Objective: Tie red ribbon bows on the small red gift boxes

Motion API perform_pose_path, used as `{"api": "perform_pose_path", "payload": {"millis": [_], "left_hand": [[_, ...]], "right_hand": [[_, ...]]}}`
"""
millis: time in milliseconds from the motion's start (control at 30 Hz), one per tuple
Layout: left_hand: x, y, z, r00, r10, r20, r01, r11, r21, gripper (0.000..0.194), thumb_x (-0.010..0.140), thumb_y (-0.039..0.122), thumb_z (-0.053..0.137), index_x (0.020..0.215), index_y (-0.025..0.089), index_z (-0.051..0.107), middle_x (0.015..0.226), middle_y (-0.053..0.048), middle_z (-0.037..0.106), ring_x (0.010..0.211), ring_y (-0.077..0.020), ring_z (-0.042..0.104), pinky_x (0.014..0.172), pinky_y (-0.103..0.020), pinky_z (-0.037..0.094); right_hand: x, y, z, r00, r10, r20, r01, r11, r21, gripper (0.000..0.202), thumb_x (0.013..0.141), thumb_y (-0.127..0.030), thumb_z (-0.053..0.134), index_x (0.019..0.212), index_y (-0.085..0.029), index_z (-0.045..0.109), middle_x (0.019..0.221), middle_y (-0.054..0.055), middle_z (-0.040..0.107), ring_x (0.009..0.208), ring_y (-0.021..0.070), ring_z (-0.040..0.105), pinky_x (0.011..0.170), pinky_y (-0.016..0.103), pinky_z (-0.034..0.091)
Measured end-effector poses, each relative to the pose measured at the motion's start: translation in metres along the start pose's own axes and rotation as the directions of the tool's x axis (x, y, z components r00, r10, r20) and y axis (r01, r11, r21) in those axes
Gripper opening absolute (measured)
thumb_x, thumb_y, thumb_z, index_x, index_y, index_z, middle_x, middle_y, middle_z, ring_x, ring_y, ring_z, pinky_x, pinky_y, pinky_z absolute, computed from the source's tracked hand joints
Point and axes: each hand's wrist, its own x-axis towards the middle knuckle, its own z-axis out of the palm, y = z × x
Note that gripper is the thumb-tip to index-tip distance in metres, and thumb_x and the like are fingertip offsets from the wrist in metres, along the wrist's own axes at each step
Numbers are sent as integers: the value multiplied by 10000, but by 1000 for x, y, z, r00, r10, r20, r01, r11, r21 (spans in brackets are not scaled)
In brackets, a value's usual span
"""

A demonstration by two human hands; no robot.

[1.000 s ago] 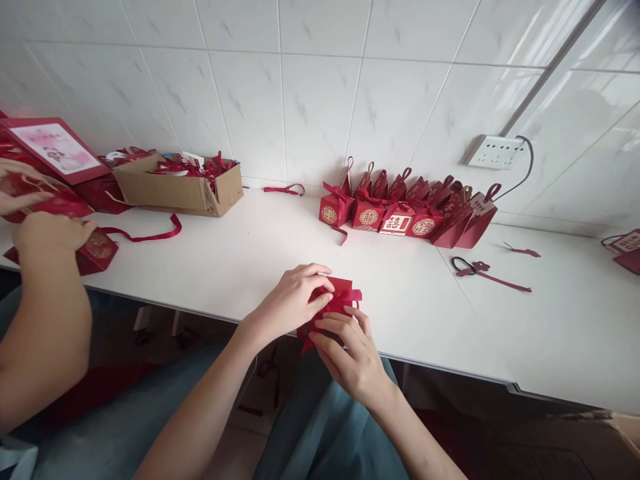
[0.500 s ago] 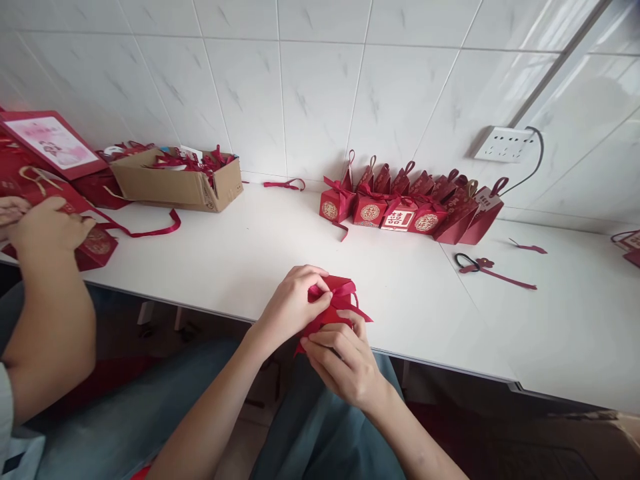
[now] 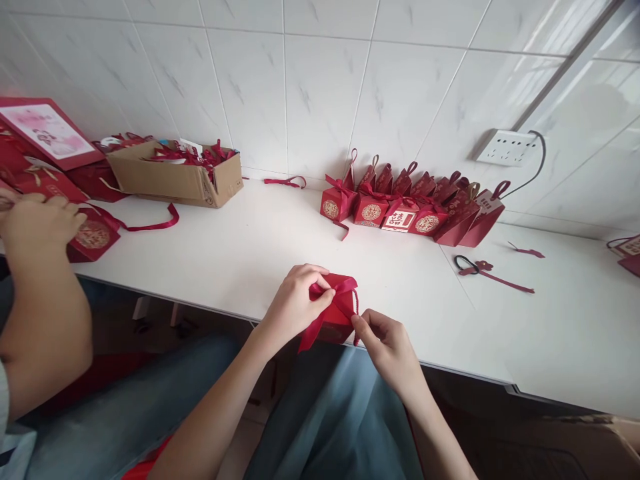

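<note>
A small red gift box (image 3: 336, 333) sits at the front edge of the white table, with a red satin ribbon (image 3: 346, 287) looped in a bow on top. One ribbon tail hangs down the box's near left side. My left hand (image 3: 299, 301) pinches the bow's left part between thumb and fingers, close to the knot. At the box's right side, my right hand (image 3: 389, 341) is closed with thumb and index fingertip together on a ribbon tail running from the knot. A thin twisted red cord (image 3: 357, 301) hangs beside those fingertips.
Several finished red boxes (image 3: 371, 212) line the wall. A cardboard box (image 3: 165, 183) of ribbons stands back left. Beside it, a co-worker's hand (image 3: 43, 220) is near another red box (image 3: 95, 237). A black loop with a dark red strip (image 3: 484, 268) lies right, below a power strip (image 3: 506, 148).
My right hand has moved right from the box's near side to its right edge, drawing a ribbon tail. My left hand stays at the bow. The co-worker's arm has shifted slightly left.
</note>
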Motion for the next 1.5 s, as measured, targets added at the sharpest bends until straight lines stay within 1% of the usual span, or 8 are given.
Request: {"api": "perform_pose_path", "payload": {"millis": [167, 367, 633, 767, 933, 1233, 1400, 1500], "left_hand": [[-1, 2, 2, 999, -30, -23, 30, 999, -11, 132, 796, 174, 570, 666, 193, 556, 1050, -51, 641, 1061, -203, 558, 939, -378, 445], [-2, 5, 3, 999, -38, -15, 38, 999, -30, 129, 792, 168, 573, 665, 191, 568, 1030, -52, 647, 1045, -202, 568, 945, -385, 446], [-3, 3, 3, 999, -47, 2, 48, 997, -67, 81, 806, 217, 576, 735, 202, 612, 1057, -45, 639, 1072, -213, 547, 960, -410, 436], [-3, 2, 3, 999, -53, -5, 53, 996, -73, 83, 806, 217, 574, 735, 207, 616, 1048, -42, 638, 1076, -212, 544, 966, -409, 432], [-5, 3, 3, 999, -41, -23, 40, 998, -58, 89, 805, 200, 567, 737, 207, 624, 1036, -43, 641, 1060, -211, 559, 950, -402, 444], [-3, 5, 4, 998, -46, -51, 44, 999, -27, 110, 796, 176, 571, 701, 202, 621, 1027, -46, 652, 1042, -215, 574, 930, -405, 466], [-3, 6, 7, 996, -64, -59, 62, 997, -46, 105, 788, 174, 574, 693, 200, 611, 1011, -55, 653, 1044, -221, 574, 942, -416, 455], [-7, 2, 3, 993, -97, -69, 85, 982, -168, 49, 802, 249, 587, 816, 205, 602, 1062, -58, 645, 1058, -209, 576, 950, -386, 448]], "right_hand": [[-11, -9, 10, 1000, -3, -27, 2, 999, -38, 383, 872, -427, 420, 575, -219, 297, 510, -54, 306, 471, 96, 276, 422, 220, 241], [-18, -9, 15, 999, -16, -49, 11, 996, -92, 378, 866, -415, 417, 575, -219, 278, 499, -59, 285, 456, 92, 237, 407, 218, 227], [-23, -2, 5, 990, 134, 52, -135, 991, 14, 519, 863, -592, 400, 609, -173, 573, 463, -18, 472, 419, 108, 384, 418, 224, 299], [-21, -2, 6, 983, 181, 41, -184, 980, 77, 539, 857, -615, 393, 640, -175, 615, 465, 12, 567, 439, 136, 475, 449, 233, 356], [-20, -9, 15, 991, 127, 31, -129, 990, 52, 484, 854, -555, 441, 544, -189, 503, 464, -1, 549, 404, 103, 404, 410, 214, 314], [-19, -5, 13, 996, 46, 71, -49, 998, 34, 396, 865, -466, 426, 571, -200, 419, 499, -28, 433, 444, 98, 389, 403, 204, 306], [-18, -2, 11, 988, 45, 149, -48, 999, 18, 423, 878, -492, 411, 579, -196, 450, 512, -17, 471, 468, 109, 427, 422, 207, 335], [-18, 2, -3, 984, 45, 174, -41, 999, -25, 467, 877, -531, 414, 582, -185, 518, 527, 0, 528, 489, 122, 471, 451, 217, 365]]}}
